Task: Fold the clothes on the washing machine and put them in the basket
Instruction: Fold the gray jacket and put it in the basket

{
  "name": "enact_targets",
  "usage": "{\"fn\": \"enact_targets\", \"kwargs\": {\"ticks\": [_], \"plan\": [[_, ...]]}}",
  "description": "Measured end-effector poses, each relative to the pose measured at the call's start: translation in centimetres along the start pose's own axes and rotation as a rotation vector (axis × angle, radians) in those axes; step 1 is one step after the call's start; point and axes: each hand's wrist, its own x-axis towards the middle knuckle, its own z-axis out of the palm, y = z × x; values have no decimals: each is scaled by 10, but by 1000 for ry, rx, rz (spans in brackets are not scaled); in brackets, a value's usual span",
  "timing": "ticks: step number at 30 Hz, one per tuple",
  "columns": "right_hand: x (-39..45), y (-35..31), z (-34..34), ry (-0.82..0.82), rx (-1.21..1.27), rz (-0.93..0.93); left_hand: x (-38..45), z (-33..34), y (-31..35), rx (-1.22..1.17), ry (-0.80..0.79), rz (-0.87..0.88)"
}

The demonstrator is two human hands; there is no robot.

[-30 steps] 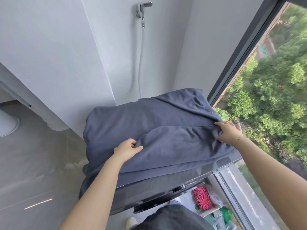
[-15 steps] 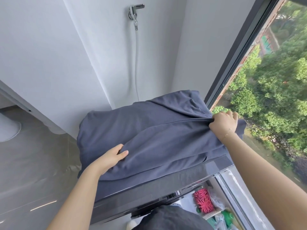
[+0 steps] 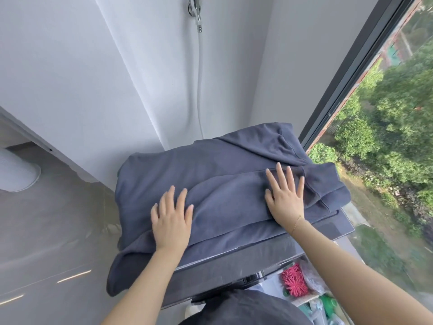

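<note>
One dark blue-grey garment lies spread over the top of the washing machine, covering nearly all of the lid. Its near-left corner hangs over the machine's edge toward 7 o'clock, and a hemmed portion droops past the right edge toward 3 o'clock. A folded-over layer runs across the middle of the cloth, its edge forming a raised ridge between the two hands.

Left hand rests flat on the fabric at about 8 o'clock from the garment's centre, fingers straight and slightly spread, palm down, gripping nothing. Right hand lies flat on the folded layer at about 3 o'clock, fingers straight and fanned, palm pressing the cloth; a thin bracelet sits at the wrist.

Beyond the machine, a metal tap with a pale hose is mounted on the wall at 12 o'clock. A dark-framed window runs along the right side. Below the machine at 5 o'clock sits a pink spiky item among other clutter.
</note>
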Motion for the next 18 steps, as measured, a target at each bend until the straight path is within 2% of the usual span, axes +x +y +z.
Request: {"fn": "enact_targets", "kwargs": {"ticks": [2,4,9,11,14,18], "plan": [[-1,7,13,-92,20,86,-7,11,-9,5,-141,-19],[2,23,18,-79,19,130,-8,17,-18,-22,-209,-79],[10,32,13,30,70,146,5,11,-17,-31,-161,-119],[25,23,2,117,143,163,23,0,-19,-97,-116,-192],[61,8,-20,203,281,94,66,-17,-23,-227,-95,-278],[136,-11,-43,98,310,-21,148,-25,-29,-360,-141,-287]]}}
